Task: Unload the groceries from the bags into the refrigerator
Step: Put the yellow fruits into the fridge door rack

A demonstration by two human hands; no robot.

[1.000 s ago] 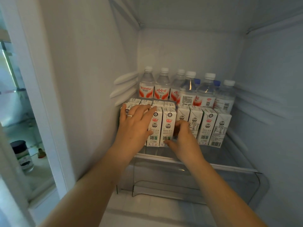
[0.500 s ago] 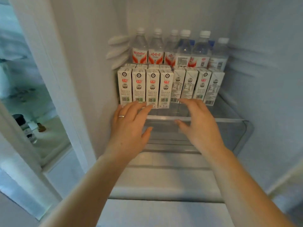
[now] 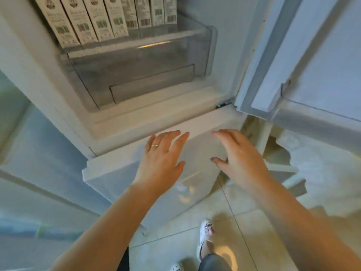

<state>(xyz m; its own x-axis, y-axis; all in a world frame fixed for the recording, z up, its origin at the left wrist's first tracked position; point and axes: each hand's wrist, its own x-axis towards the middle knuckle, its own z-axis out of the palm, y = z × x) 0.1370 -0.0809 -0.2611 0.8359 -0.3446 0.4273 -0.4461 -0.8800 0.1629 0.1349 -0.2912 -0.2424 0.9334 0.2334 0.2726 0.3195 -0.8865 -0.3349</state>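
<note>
Several white milk cartons [image 3: 91, 22] stand in a row on the refrigerator shelf at the top of the view; only their lower halves show. Below them is a clear crisper drawer [image 3: 136, 75]. My left hand [image 3: 162, 159], with a ring, hovers with fingers spread in front of the lower freezer door [image 3: 117, 173]. My right hand [image 3: 240, 157] hovers beside it, fingers relaxed. Both hands are outside the fridge and hold nothing. A white plastic bag [image 3: 322, 169] lies on the floor at the right.
The open fridge door [image 3: 304, 55] stands at the right. Beige floor tiles [image 3: 234, 222] lie below, with my white slipper [image 3: 206, 237] on them. A pale cabinet front [image 3: 29, 153] fills the left side.
Both hands have pulled back out of the fridge and down, away from the milk cartons. The view has tilted down toward the floor and the freezer door.
</note>
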